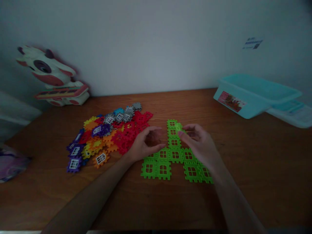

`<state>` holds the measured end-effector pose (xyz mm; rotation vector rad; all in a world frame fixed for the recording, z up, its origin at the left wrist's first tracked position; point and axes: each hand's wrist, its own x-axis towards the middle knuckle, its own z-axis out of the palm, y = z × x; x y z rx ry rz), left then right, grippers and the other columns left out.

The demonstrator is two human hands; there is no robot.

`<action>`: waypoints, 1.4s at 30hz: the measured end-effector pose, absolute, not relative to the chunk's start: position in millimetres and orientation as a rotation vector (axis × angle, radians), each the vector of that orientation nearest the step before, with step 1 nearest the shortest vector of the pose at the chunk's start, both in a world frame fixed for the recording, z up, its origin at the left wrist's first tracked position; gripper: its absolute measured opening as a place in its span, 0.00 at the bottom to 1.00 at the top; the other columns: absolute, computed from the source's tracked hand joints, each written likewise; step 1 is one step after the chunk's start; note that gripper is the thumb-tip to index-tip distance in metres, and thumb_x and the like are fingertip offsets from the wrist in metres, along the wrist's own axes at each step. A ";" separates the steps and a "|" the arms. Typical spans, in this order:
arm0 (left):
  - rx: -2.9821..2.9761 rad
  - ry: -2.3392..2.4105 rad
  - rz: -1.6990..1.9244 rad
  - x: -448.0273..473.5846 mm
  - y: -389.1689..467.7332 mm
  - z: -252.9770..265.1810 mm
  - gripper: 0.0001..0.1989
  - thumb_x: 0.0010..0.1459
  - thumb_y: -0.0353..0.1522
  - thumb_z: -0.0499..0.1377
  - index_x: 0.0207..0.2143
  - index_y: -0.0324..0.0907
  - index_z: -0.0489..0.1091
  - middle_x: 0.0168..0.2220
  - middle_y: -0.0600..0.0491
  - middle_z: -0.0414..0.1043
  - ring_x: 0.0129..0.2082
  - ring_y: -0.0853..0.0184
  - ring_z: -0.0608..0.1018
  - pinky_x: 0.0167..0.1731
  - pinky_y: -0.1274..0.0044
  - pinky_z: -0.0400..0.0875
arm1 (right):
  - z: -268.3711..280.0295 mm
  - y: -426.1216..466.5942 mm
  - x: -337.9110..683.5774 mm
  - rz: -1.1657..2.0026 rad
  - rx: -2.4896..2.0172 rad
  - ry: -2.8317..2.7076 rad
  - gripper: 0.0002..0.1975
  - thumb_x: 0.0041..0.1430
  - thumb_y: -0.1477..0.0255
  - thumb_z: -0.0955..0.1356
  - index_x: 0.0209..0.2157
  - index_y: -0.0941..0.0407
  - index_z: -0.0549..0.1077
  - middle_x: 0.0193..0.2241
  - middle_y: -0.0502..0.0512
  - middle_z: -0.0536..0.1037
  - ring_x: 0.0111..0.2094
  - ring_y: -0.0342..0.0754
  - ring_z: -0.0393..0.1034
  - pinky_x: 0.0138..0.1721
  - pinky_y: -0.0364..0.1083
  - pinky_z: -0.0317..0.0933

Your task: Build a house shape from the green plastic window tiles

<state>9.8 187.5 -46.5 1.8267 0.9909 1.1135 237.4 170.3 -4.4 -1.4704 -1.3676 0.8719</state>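
Observation:
Flat on the table lies a panel of joined green building tiles (175,155), each with a window-shaped cutout and toothed edges. A column of tiles runs up its middle, and two blocks spread below to left and right. My right hand (198,141) pinches a green building tile (179,126) at the upper right of that column; the tile looks tilted, and I cannot tell whether it touches the column. Just left of the column, my left hand (148,143) is open, thumb and fingers apart with nothing between them. My right hand and wrist hide part of the panel's right side.
A heap of red, orange, yellow, purple and grey tiles (126,135) lies to the left. Behind it stands a cow-shaped toy keyboard (62,92). A teal plastic bin (243,94) sits at the back right, beside a pale lid (292,115). The wall borders the table's back.

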 end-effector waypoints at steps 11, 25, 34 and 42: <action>2.274 0.942 1.247 5.1 182.5 -38.7 0.28 0.52 0.32 0.67 0.56 0.47 0.67 0.47 0.47 0.73 0.46 0.60 0.77 0.43 0.69 0.76 | -8.6 141.4 183.9 1.227 -1.282 -1.308 0.20 0.52 0.55 0.74 0.41 0.52 0.71 0.40 0.55 0.77 0.37 0.50 0.74 0.35 0.49 0.70; 1.513 1.016 1.279 7.1 196.8 -49.9 0.25 0.59 0.41 0.62 0.57 0.43 0.67 0.50 0.45 0.77 0.50 0.57 0.79 0.50 0.64 0.76 | -9.0 175.9 244.3 1.243 -1.212 -1.011 0.17 0.59 0.52 0.66 0.37 0.52 0.70 0.39 0.58 0.79 0.37 0.52 0.77 0.40 0.53 0.73; 1.139 0.971 1.196 8.9 206.2 -57.6 0.17 0.60 0.39 0.60 0.48 0.41 0.73 0.49 0.46 0.79 0.48 0.56 0.81 0.50 0.60 0.78 | -37.9 202.5 291.3 0.915 -1.475 -1.242 0.20 0.52 0.56 0.73 0.42 0.53 0.74 0.31 0.54 0.81 0.28 0.50 0.75 0.31 0.51 0.71; 1.158 1.045 1.098 6.1 209.4 -55.8 0.17 0.53 0.41 0.68 0.40 0.40 0.74 0.44 0.49 0.80 0.46 0.60 0.81 0.50 0.62 0.79 | -43.7 217.9 299.9 0.746 -1.636 -1.530 0.24 0.55 0.59 0.71 0.51 0.56 0.75 0.28 0.56 0.81 0.28 0.55 0.76 0.31 0.53 0.68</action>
